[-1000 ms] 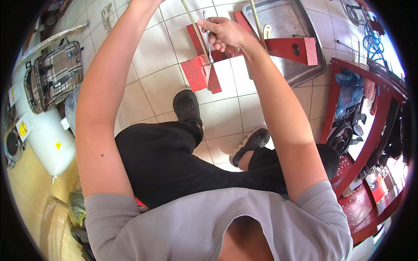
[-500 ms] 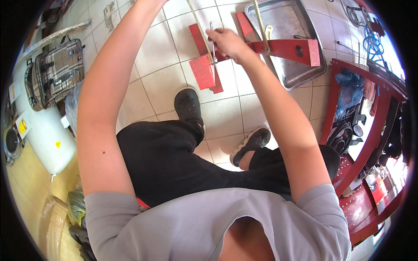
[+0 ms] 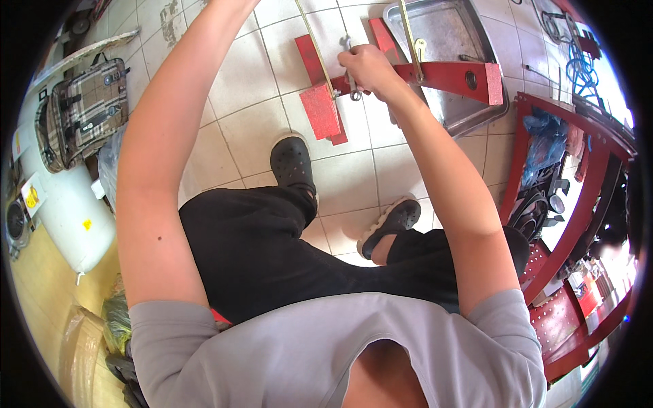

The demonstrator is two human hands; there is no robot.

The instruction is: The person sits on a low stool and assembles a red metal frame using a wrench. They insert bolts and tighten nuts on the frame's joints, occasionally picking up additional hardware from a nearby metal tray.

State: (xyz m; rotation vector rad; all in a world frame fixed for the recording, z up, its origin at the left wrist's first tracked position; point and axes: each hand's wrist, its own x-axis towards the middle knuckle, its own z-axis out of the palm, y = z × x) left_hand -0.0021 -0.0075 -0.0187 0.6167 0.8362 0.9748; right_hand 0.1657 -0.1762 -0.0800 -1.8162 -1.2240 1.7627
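Observation:
A silver wrench [image 3: 355, 96] is gripped in my right hand [image 3: 372, 69], its fingers closed round the shaft. One end of it sticks out above the fist and a ring-shaped end below. Just beside it is a red metal stand [image 3: 445, 76] with a block-like red end [image 3: 320, 112] on the left. Two thin brass-coloured bars rise from the stand: a left bar [image 3: 314, 44] and a right bar [image 3: 407, 34]. My left forearm [image 3: 197, 75] reaches to the top edge; the left hand itself lies beyond the picture.
A grey metal tray [image 3: 500, 75] lies on the tiled floor behind the stand. To the right stands a red frame [image 3: 520, 163] holding bags and parts. A plaid bag [image 3: 88, 112] rests on a white tank [image 3: 75, 217] at left. My dark clogs [image 3: 292, 163] are below the stand.
My right hand has moved slightly right with the wrench, away from the left bar. The wrench has turned, and its ring end now shows below the fist.

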